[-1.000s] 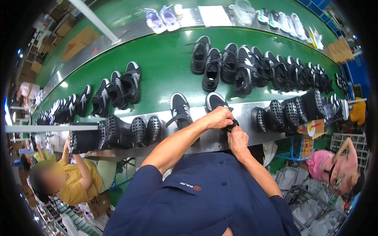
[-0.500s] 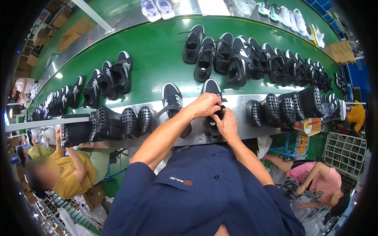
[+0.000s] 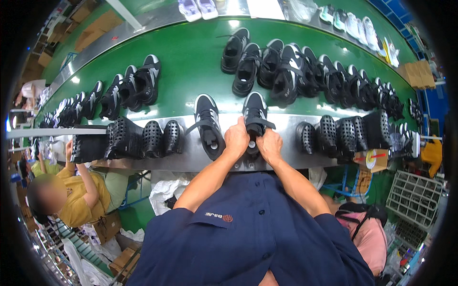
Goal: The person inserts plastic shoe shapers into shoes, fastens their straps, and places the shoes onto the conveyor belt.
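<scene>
A black sneaker [image 3: 255,107] with a grey toe edge stands on the metal ledge in front of me, its toe pointing away. My left hand [image 3: 237,138] is closed on the left side of its collar. On the opposite side, my right hand [image 3: 270,144] is closed at the collar, just below the loose end of the strap [image 3: 267,125]. Between my hands the shoe's opening shows, with a pale round spot inside; the fingertips are partly hidden. To the left stands a matching sneaker [image 3: 207,119], untouched, its strap sticking out leftward.
Black perforated shoe-shaped blocks [image 3: 152,138] line the ledge on the left, and more perforated blocks [image 3: 327,133] on the right. Rows of black sneakers [image 3: 288,71] stand on the green belt [image 3: 191,57]. A person in yellow [image 3: 88,195] is at left, another in pink [image 3: 369,238] at right.
My hands, close together over the shoe's opening before, have parted to its left and right sides, uncovering the tongue and opening. The person in pink has shifted position.
</scene>
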### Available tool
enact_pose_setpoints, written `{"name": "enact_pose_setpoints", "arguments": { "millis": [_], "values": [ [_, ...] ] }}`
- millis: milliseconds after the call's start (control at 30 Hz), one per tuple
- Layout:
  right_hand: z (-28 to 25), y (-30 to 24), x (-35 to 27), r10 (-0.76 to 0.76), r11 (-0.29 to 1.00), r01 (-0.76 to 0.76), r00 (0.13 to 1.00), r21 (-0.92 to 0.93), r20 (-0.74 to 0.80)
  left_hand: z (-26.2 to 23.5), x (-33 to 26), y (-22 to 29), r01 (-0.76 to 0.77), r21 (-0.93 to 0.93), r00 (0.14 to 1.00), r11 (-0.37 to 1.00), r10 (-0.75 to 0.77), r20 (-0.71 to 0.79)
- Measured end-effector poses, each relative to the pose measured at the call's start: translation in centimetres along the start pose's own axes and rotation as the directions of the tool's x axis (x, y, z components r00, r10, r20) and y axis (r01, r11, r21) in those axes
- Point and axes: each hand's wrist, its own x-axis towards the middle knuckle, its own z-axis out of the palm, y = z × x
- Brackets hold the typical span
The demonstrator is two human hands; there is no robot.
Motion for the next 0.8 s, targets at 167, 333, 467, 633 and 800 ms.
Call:
{"name": "enact_pose_setpoints", "arguments": {
  "millis": [167,333,467,633,800],
  "values": [
    [-0.7,1.1,-0.5,-0.106,0.994,0.106,0.994,0.013,-0.025,-5.0,-6.2,-0.3,-0.175,-0.097,0.97,0.98,0.155,-0.186],
    [-0.8,-0.6,-1.0,-0.379,0.917,0.386,0.922,-0.099,0.076,-10.3,-11.0,-2.3,0.09,0.334,0.95,0.938,0.021,-0.313],
    [-0.6,-2.3,-0.5,-0.325,0.93,0.34,0.938,-0.138,0.123,-6.6,-8.3,-5.3,0.067,-0.118,0.997,0.991,-0.063,0.038],
    [-6.5,-2.3,-1.9,-0.203,0.932,0.304,0.891,-0.2,0.407,-8.6,-10.4,-4.6,-0.169,-0.242,0.98,0.955,0.138,-0.143],
    [-12.4,-4.0,-4.3,-0.296,0.954,0.287,0.87,0.084,0.394,-21.0,-12.9,-10.9,0.025,0.232,0.63,0.972,0.165,-0.759]
  ]
}}
